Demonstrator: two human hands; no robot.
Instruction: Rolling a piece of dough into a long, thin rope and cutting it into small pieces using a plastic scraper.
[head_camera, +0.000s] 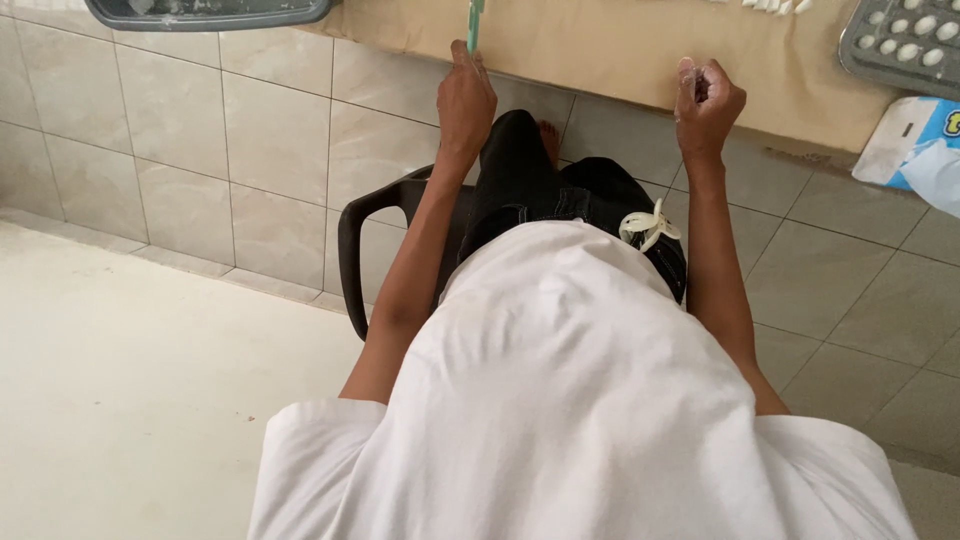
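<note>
The green tool (474, 25), a thin stick-like thing whose upper end runs out of the head view, stands upright in the left hand (465, 100), whose fingers are closed around its lower end at the near edge of the tan cloth-covered surface (620, 50). The right hand (706, 100) is curled into a loose fist dusted with something white, just at the same edge; whether it holds a small piece inside I cannot tell. Judging by what lies about, a good part of the work looks done: the grey tray (905, 45) at the far right already carries rows of small white lumps, and a few more white pieces (775, 5) lie on the cloth beside it (only partly in view). Some holes in the tray seem unfilled, so more appears to remain.
</note>
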